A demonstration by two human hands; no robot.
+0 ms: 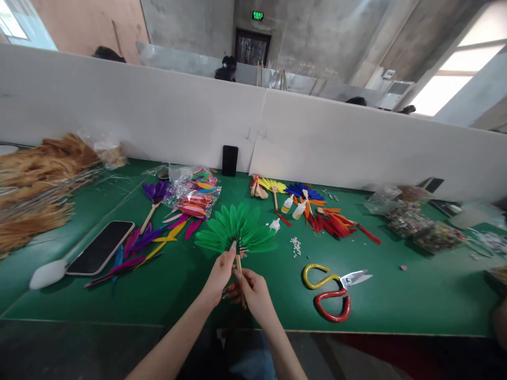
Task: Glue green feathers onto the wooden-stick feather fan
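Observation:
A green feather fan (236, 224) is spread wide above the front of the green table, on a thin wooden handle. My left hand (222, 269) grips it where the feathers meet the handle, thumb on the front. Lower down, my right hand (253, 290) has its fingers wrapped round the handle. Just right of the fan lie white beads (295, 246) and a small white piece (274, 226). Scissors (336, 293) with one yellow and one red handle rest farther right, blades partly apart.
Left are loose feathers (134, 258), a purple fan (155, 191), bagged feathers (196, 198), a phone (101, 248) and tan fibres (47, 174). Behind stand glue bottles (299, 211), yellow and blue fans, red-orange feathers (336, 224). Bead boxes (438, 237) sit right; a white partition (178, 116) bounds the back.

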